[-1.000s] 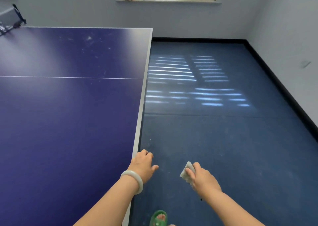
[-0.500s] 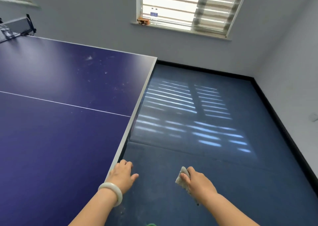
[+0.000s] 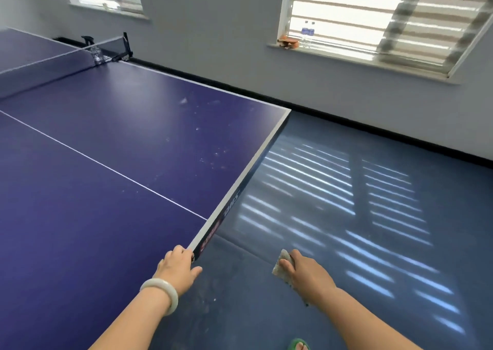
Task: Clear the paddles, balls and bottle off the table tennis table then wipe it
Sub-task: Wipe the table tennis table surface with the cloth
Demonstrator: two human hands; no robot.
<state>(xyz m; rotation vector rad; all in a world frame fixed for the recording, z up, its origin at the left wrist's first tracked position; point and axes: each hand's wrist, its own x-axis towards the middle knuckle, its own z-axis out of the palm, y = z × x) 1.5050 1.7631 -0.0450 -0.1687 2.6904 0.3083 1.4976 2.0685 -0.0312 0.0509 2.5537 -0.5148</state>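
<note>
The blue table tennis table [image 3: 112, 179] fills the left of the head view, its top bare apart from pale dust specks near the far corner. My left hand [image 3: 177, 269] rests over the table's near end edge, fingers curled down over the rim. My right hand [image 3: 302, 273] hangs over the floor to the right of the table and grips a crumpled grey cloth [image 3: 282, 265]. Orange paddles [image 3: 289, 43] and a clear bottle [image 3: 306, 33] stand on the far windowsill.
The net [image 3: 61, 64] crosses the table at the far left, clamped by a black post [image 3: 125, 47]. Blue floor [image 3: 360, 216] with striped sunlight spreads to the right. A grey wall with black skirting runs behind. My foot in a green sandal [image 3: 300, 345] shows at the bottom.
The view has lifted and turned left, bringing the net and second window into sight. My left hand stays on the table edge; my right hand still holds the cloth.
</note>
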